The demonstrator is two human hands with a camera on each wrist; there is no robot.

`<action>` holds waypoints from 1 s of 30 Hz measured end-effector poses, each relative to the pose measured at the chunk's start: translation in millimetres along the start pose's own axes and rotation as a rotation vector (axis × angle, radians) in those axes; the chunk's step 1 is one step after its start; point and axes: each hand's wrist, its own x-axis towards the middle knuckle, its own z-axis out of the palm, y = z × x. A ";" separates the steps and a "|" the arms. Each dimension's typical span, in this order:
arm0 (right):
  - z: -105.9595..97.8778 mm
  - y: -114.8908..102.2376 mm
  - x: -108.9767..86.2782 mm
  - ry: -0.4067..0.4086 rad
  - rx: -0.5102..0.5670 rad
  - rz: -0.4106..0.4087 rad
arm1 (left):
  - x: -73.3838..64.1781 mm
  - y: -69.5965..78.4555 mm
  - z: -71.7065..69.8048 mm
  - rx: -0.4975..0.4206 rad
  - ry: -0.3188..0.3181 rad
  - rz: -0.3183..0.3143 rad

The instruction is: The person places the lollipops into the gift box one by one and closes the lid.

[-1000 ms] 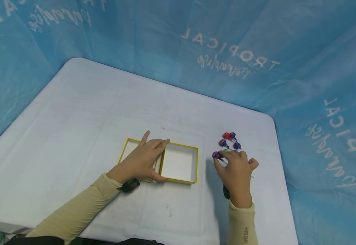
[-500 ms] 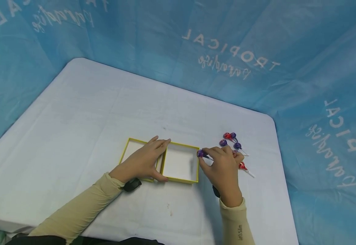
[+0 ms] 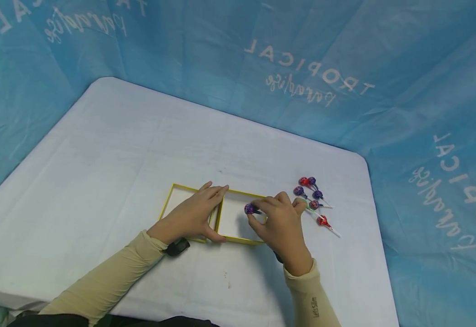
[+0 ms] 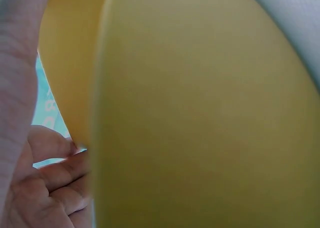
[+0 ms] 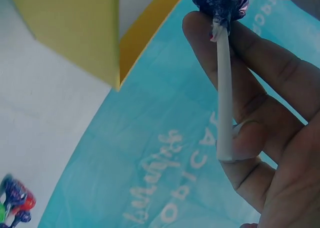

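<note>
the left hand (image 3: 192,211) is spreading wide, thumb and fingers gripping opposite sides of a shallow, yellow-edged square box (image 3: 238,218), probably steadying it; a similar yellow-rimmed tray (image 3: 176,195) is lying partly beneath that hand. above the box, the right hand (image 3: 280,222) is pinching a round purple-wrapped lollipop (image 3: 249,209) near its head, seemingly for control. red- and purple-wrapped lollipops (image 3: 298,191) are waiting beyond, within easy reach.
</note>
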 end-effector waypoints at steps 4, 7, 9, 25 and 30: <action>3.9 -8.1 2.0 -0.031 0.000 -0.043 | -1.0 -0.1 -0.1 -0.010 0.005 -0.001; 6.4 -13.6 3.6 -0.056 0.004 -0.081 | -1.9 -0.4 -0.2 -0.006 0.007 0.001; 7.3 -16.4 4.8 -0.068 0.005 -0.104 | -2.3 -0.6 -0.4 -0.003 0.011 0.007; 9.0 -27.4 30.8 -0.334 -0.133 -0.315 | -1.9 -1.7 -1.3 -0.016 0.021 0.027; 9.0 -33.7 42.0 -0.445 -0.161 -0.382 | -2.0 -1.3 -1.2 -0.036 0.011 0.020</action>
